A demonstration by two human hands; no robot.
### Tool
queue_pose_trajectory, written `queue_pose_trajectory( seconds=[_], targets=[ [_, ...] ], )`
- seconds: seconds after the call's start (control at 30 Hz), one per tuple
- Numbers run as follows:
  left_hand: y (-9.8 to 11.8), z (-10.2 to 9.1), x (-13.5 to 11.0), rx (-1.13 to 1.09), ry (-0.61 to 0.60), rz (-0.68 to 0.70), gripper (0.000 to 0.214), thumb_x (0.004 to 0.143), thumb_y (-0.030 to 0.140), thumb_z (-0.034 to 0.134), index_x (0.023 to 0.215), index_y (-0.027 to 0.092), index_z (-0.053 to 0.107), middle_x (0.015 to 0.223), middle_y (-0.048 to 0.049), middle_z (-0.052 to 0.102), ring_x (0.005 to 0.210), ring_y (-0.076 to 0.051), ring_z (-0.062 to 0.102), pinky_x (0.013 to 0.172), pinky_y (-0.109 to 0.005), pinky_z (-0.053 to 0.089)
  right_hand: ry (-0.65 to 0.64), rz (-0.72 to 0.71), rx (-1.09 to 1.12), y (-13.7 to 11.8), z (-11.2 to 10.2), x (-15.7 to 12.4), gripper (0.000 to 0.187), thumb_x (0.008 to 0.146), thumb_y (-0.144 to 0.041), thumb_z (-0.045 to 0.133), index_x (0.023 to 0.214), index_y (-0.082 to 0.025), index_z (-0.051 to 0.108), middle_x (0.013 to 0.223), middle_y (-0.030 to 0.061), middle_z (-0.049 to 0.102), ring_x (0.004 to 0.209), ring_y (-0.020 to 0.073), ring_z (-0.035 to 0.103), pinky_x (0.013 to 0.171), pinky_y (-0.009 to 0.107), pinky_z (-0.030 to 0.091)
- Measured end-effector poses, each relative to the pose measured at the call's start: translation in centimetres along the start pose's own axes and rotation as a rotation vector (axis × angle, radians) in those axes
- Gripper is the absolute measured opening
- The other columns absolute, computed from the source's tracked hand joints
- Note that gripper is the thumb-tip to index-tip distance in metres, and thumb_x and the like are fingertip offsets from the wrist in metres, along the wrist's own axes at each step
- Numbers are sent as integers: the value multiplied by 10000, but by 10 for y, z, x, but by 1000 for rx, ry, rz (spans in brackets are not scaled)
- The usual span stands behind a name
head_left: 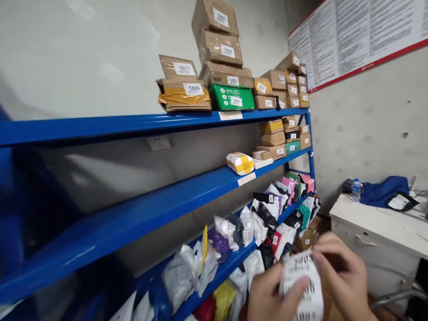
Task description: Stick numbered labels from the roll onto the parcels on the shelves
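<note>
A strip of white number labels (302,285) with black print is held at the lower right, its far end curling downward. My left hand (267,294) grips the strip from its left side, thumb lying across the printed face. At the strip's upper right corner, my right hand (346,276) pinches the edge between thumb and fingers. The print is partly blurred and upside down. Behind the hands, bagged parcels (256,263) fill the lower levels of a blue shelf rack (133,198).
Labelled cardboard boxes (222,49) are stacked on the top shelf, beside a green box (230,97). A yellow-checked parcel (240,163) lies on the middle shelf. At the right stands a white desk (371,223) with a water bottle (356,189) and blue cloth (384,189).
</note>
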State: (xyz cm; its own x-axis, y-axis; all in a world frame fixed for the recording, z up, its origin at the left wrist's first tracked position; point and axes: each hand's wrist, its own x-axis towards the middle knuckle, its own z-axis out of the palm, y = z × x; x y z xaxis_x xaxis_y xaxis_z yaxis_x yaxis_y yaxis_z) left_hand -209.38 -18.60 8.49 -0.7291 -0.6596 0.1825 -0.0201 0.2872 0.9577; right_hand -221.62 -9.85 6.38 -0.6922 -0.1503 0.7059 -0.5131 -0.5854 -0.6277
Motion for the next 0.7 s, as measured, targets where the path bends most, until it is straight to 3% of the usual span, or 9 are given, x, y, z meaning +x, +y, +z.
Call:
queue_pose_trajectory(
  seconds=[0.1, 0.23, 0.37, 0.5, 0.6, 0.7],
  targets=[
    [19, -14, 48, -53, 81, 53, 321, 690, 465, 757, 811, 169, 779, 767, -64, 773, 705, -239, 686, 615, -281, 537, -68, 45, 18, 6, 35, 42, 102, 804, -335, 744, 758, -246, 767, 716, 62, 676, 678, 185, 619, 556, 273, 516],
    [25, -38, 95, -67, 153, 92, 386, 673, 488, 747, 858, 150, 772, 735, -53, 760, 665, -203, 666, 588, -255, 505, -141, 178, 145, 44, 75, 80, 216, 737, -449, 784, 740, -236, 751, 730, 40, 700, 644, 170, 627, 563, 273, 521],
    [8, -64, 124, -138, 92, -12, 440, 553, 411, 849, 893, 144, 767, 829, -73, 778, 693, -210, 687, 603, -259, 514, -207, 265, 257, 88, 109, 96, 275, 681, -489, 804, 726, -230, 724, 696, 21, 703, 619, 165, 638, 563, 277, 523],
    [-16, -74, 153, -125, 135, -71, 425, 528, 456, 864, 799, 142, 768, 745, -70, 769, 633, -211, 679, 577, -271, 505, -281, 196, 266, 128, 127, 116, 255, 710, -470, 778, 733, -228, 703, 705, 10, 673, 607, 151, 615, 545, 265, 496],
    [-30, -71, 181, -37, 121, -65, 389, 523, 484, 860, 698, 152, 755, 647, -56, 738, 587, -208, 652, 548, -271, 481, -146, 97, 264, 172, 127, 170, 246, 757, -466, 728, 778, -229, 664, 717, -2, 650, 581, 136, 569, 541, 262, 473],
    [-36, -65, 222, 18, 150, -2, 379, 558, 513, 834, 651, 158, 739, 635, -50, 725, 588, -195, 631, 543, -257, 465, 50, -15, 213, 239, 128, 268, 265, 739, -456, 723, 815, -224, 620, 726, -13, 617, 618, 136, 544, 589, 261, 462]
  ],
)
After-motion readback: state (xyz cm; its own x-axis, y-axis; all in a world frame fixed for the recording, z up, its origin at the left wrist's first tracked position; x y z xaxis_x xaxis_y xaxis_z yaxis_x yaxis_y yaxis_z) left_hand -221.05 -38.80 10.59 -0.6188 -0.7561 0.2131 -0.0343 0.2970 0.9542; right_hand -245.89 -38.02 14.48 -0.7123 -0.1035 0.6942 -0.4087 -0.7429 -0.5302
